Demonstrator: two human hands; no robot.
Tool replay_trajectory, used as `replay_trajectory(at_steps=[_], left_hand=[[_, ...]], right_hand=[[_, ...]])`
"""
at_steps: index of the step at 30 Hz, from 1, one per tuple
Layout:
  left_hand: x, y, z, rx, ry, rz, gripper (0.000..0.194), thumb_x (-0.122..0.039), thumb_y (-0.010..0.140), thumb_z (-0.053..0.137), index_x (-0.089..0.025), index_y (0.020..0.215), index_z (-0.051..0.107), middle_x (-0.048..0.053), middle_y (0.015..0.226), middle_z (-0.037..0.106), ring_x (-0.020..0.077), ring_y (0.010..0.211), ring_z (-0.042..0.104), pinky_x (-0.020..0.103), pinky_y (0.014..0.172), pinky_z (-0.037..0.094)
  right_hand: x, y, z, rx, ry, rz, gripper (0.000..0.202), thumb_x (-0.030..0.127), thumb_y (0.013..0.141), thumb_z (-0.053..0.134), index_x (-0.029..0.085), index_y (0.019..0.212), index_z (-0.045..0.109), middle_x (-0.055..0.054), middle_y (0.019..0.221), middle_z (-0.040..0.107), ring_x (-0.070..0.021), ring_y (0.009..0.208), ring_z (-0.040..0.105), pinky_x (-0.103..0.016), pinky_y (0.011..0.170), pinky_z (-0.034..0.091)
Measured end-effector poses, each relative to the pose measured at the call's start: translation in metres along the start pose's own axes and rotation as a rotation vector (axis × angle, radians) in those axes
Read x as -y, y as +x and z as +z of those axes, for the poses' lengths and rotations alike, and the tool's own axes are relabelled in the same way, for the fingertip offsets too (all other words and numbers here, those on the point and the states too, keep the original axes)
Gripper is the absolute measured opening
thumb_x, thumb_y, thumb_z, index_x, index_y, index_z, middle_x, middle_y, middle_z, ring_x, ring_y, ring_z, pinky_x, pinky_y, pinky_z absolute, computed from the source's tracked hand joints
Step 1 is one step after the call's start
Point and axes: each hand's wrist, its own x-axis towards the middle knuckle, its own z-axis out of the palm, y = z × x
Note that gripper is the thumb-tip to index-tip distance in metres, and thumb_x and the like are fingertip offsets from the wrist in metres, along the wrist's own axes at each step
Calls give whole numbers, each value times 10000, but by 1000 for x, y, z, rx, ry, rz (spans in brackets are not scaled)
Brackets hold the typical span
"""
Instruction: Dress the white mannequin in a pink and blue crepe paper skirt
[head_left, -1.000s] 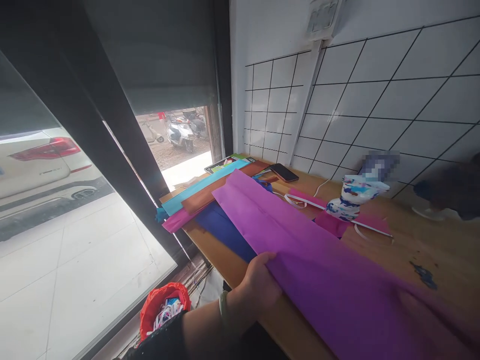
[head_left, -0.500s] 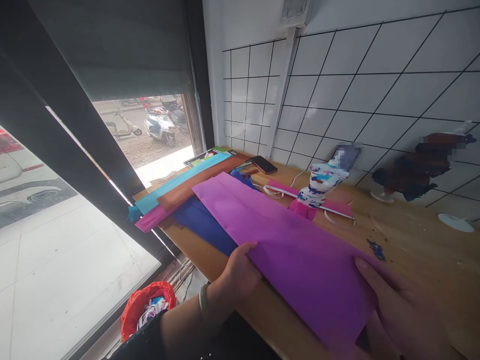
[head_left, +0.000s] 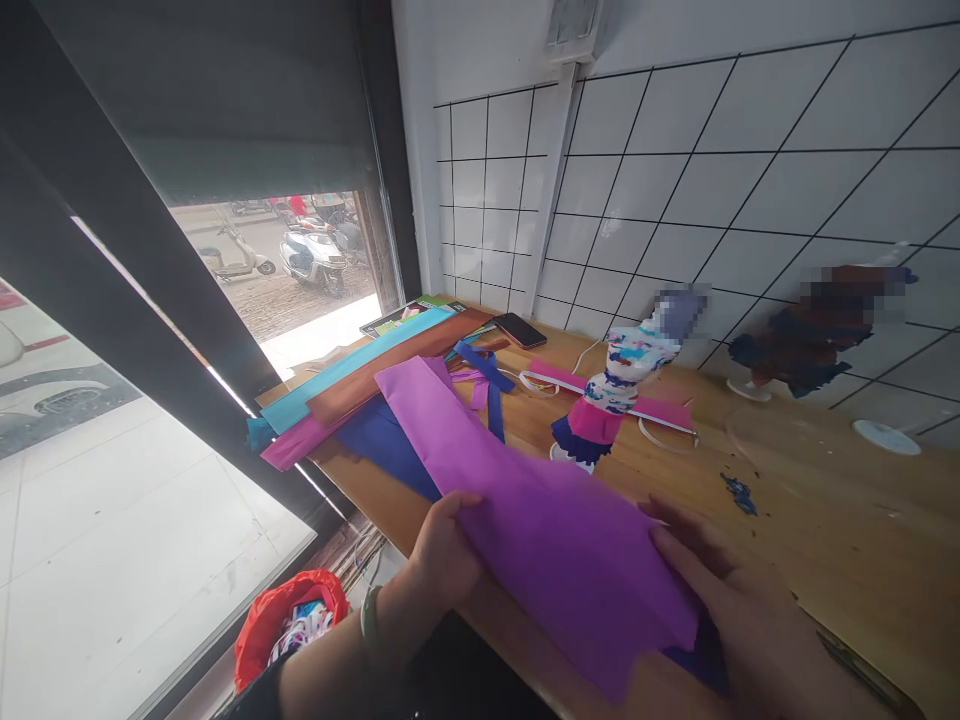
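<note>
A long folded purple sheet (head_left: 555, 530) slants over the front edge of the wooden table. My left hand (head_left: 448, 550) grips its near side, thumb on top and fingers hidden beneath. On the right, my right hand (head_left: 712, 570) holds the sheet's other side between thumb and fingers. Behind the sheet stands a small dress-form figure (head_left: 611, 385) in a patterned top, pink band and dark blue ruffled hem. Blue strips (head_left: 491, 380) lie left of the figure. Dark blue material (head_left: 386, 445) shows under the sheet's far end.
Blue (head_left: 360, 365) and brown sheets (head_left: 397, 365) lie at the table's far left, near a phone (head_left: 520, 330). A dark ruffled figure (head_left: 802, 335) stands at the back right. A red-lined bin (head_left: 251, 620) is below left. Small blue scraps (head_left: 739, 493) lie on the right.
Both hands have moved left in view with the purple sheet, which now bends more. The blue strips and the figure's dark hem have come into fuller view.
</note>
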Motion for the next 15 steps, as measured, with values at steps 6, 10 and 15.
replay_trajectory(at_steps=[6, 10, 15], left_hand=[[3, -6, -9, 38, 31, -57, 158, -127, 713, 526, -71, 808, 640, 77, 712, 685, 178, 645, 631, 298, 696, 481], [11, -5, -12, 125, 29, -80, 244, -153, 729, 529, -37, 915, 636, 116, 815, 699, 209, 744, 650, 333, 794, 476], [19, -4, -13, 199, 37, -122, 312, -169, 729, 533, -19, 986, 624, 151, 901, 698, 234, 827, 652, 366, 876, 447]], right_hand=[[4, -22, 13, -17, -105, -292, 350, 459, 769, 555, 268, 1038, 671, -19, 1200, 629, -238, 1146, 550, -326, 964, 459], [6, -31, 24, 243, -212, -275, 350, 483, 725, 606, 268, 979, 712, -27, 1075, 694, -244, 1004, 636, -337, 917, 500], [4, -27, 30, 428, -130, -110, 539, 485, 694, 637, 232, 1171, 627, -26, 1222, 616, -249, 1151, 548, -298, 954, 468]])
